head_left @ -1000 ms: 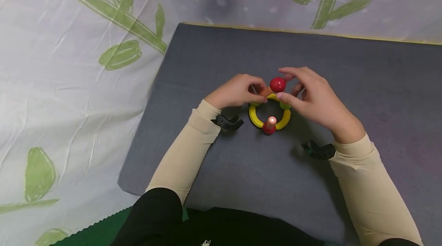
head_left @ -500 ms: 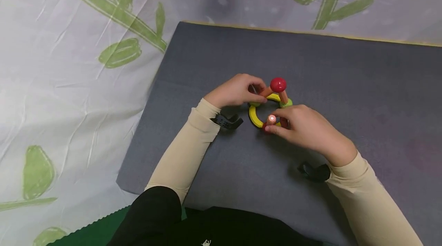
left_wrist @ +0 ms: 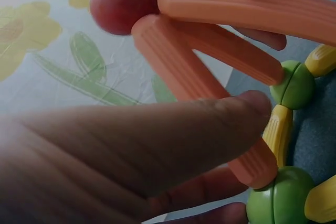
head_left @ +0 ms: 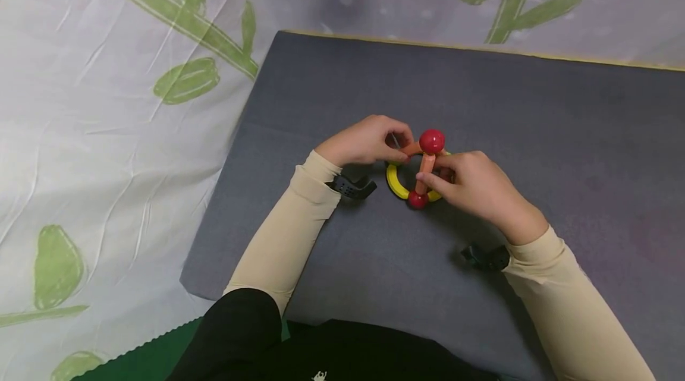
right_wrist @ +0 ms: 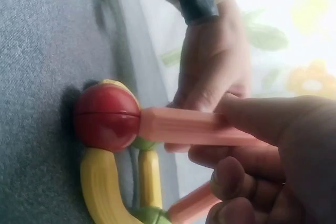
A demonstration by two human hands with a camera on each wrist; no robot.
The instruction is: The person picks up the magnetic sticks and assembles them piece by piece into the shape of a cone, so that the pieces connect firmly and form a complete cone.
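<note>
On the grey table, curved yellow magnetic rods (head_left: 395,183) form a ring joined by a red ball (right_wrist: 107,121) at the front and green balls (left_wrist: 294,85) farther back. Orange rods lean up from these to a red top ball (head_left: 431,141). My right hand (head_left: 481,188) pinches the front orange rod (head_left: 425,170) between thumb and fingers; in the left wrist view its upper end meets the top ball. With thumb and fingers, my left hand (head_left: 369,140) holds the left orange rod (left_wrist: 178,61) above a green ball (left_wrist: 286,198). Fingers partly hide the ring's right side.
The grey table (head_left: 332,84) ends at the left beside a white sheet (head_left: 123,161) printed with green leaves. Each wrist wears a black camera band (head_left: 353,188). A black garment (head_left: 348,351) is at the near edge.
My right hand has come from the top red ball down to the front orange rod. That rod has tilted back toward the top ball, which has shifted slightly nearer. My left hand stays put.
</note>
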